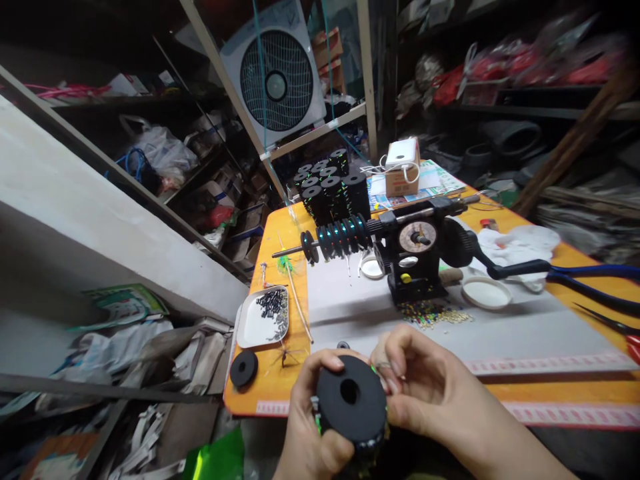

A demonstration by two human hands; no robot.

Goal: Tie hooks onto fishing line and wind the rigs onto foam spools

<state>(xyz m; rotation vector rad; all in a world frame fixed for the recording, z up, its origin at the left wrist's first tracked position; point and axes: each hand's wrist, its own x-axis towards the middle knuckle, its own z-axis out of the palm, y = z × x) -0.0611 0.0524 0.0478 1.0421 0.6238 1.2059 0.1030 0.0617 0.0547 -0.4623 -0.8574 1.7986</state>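
Orange table, black cylinder, flat-topped, centrally holed, green-flecked side

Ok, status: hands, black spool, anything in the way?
Left hand grips black spool, holed end showing. Right hand curled at its side. Crank winder beyond, apart from both.

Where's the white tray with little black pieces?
In the head view, the tray sits at the left edge of the orange table, just beyond the black disc.
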